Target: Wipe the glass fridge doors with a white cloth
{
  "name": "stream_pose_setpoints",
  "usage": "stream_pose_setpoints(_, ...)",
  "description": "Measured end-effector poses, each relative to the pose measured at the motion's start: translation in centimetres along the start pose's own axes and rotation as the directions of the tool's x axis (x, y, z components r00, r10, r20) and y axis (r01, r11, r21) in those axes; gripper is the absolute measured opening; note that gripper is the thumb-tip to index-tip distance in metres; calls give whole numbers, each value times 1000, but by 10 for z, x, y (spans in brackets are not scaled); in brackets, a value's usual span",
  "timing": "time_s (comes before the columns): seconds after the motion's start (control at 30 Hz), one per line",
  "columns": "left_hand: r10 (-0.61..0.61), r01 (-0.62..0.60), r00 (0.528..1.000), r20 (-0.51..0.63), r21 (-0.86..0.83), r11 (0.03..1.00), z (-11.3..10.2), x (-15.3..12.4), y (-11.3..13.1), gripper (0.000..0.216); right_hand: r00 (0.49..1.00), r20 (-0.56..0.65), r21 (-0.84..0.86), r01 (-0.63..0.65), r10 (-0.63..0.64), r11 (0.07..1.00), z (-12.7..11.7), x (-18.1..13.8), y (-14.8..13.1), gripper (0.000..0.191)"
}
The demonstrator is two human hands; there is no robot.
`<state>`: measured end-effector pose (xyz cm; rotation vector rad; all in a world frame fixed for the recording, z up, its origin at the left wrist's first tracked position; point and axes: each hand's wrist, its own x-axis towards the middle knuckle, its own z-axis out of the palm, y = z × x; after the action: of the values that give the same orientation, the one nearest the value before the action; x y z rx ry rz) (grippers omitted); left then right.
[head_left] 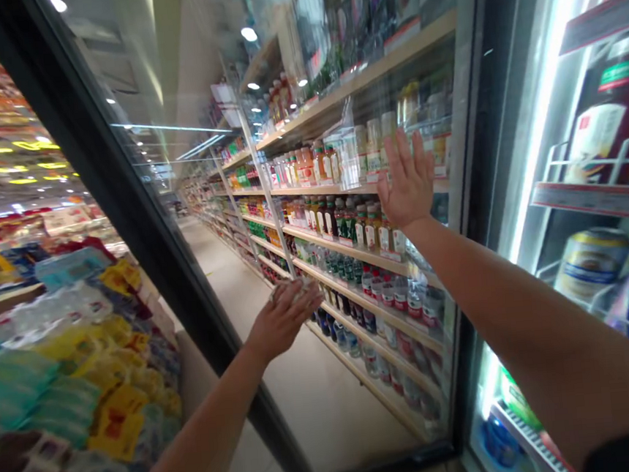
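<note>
A glass fridge door [190, 203] with a black frame stands swung out in front of me. Both hands press flat on its pane. My left hand [282, 316] lies low on the glass with fingers stretched out, holding nothing. My right hand [407, 181] is higher, palm on the glass, fingers spread, close to the door's hinge edge [468, 200]. Through and in the pane I see shelves of drink bottles [347, 226].
To the right the lit fridge interior [597, 255] shows wire racks with cans and bottles. On the left lie heaps of packaged goods [72, 360] in yellow and teal. A pale floor aisle [242, 294] runs away between the shelf rows.
</note>
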<state>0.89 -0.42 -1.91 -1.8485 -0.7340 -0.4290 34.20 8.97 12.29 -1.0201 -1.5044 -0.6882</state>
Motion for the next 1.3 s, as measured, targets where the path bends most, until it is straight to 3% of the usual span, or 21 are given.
stream_pose_setpoints(0.07,25,-25,999,20,-7,1000,-3,4,-10,64,1000,3,5,2,-2,1000,0,0,0,61)
stream_pose_setpoints(0.13,-176,177,982,-64,17,984,-12,17,-32,62,1000,8,5,-1,1,1000,-1,0,0,61)
stream_pose_setpoints(0.2,-413,418,897,-158,-1,908,-18,33,-50,57,1000,10,3,-5,5,1000,-1,0,0,61)
stream_pose_setpoints(0.27,-519,527,826,-218,-26,849,-19,45,-49,56,1000,10,4,-5,5,1000,-1,0,0,61)
stream_pose_setpoints(0.33,-430,438,875,-223,-19,899,-13,47,-33,58,1000,5,1,1,-1,1000,0,1,0,61)
stream_pose_setpoints(0.4,-135,137,982,-131,4,991,-6,44,-14,62,1000,-2,-8,9,-9,1000,0,1,1,62)
stream_pose_setpoints(0.47,149,-149,989,-5,-7,989,-4,43,-9,62,1000,-6,-25,10,-11,1000,1,1,2,62)
stream_pose_setpoints(0.5,207,-207,978,29,-9,978,-6,44,-13,61,1000,-7,-33,8,-8,999,1,1,2,62)
stream_pose_setpoints(0.53,182,-182,983,36,3,983,-9,48,-21,61,1000,-6,-39,6,-6,999,1,1,2,62)
stream_pose_setpoints(0.6,-42,43,999,-33,46,998,-16,58,-41,60,1000,-3,-45,4,-4,999,0,1,1,63)
stream_pose_setpoints(0.67,-285,295,949,-138,54,954,-20,69,-53,62,1000,-1,-39,3,-3,999,-1,1,1,63)
stream_pose_setpoints(0.73,-362,375,909,-204,26,927,-17,76,-49,64,1000,1,-30,3,-3,1000,-1,0,1,63)
stream_pose_setpoints(0.83,-24,23,994,-103,-12,1000,-9,80,-30,66,1000,-1,-24,0,0,1000,0,0,1,62)
stream_pose_setpoints(0.9,242,-242,970,4,-57,969,-9,84,-26,65,1000,-10,-25,-2,2,1000,1,0,2,61)
stream_pose_setpoints(0.93,286,-284,958,23,-67,957,-11,87,-30,64,1000,-15,-26,-4,4,1000,2,0,2,61)
stream_pose_setpoints(0.97,254,-253,967,12,-57,966,-14,91,-36,63,1000,-17,-30,-5,4,1000,2,0,2,61)
stream_pose_setpoints(1.03,6,-7,996,-84,-14,1000,-19,101,-52,62,1000,-14,-38,0,0,999,2,0,3,62)
stream_pose_setpoints(1.13,-306,311,924,-228,-16,950,-21,112,-65,62,1000,-18,-46,9,-10,999,1,0,3,62)
stream_pose_setpoints(1.17,-269,271,938,-218,-24,962,-20,114,-64,62,1000,-22,-48,12,-13,999,1,0,3,62)
stream_pose_setpoints(1.23,41,-46,994,-104,-42,998,-18,117,-60,61,1000,-27,-55,11,-13,998,2,1,4,62)
stream_pose_setpoints(1.3,340,-338,940,20,-71,938,-18,117,-61,59,1000,-21,-63,7,-8,998,2,1,5,63)
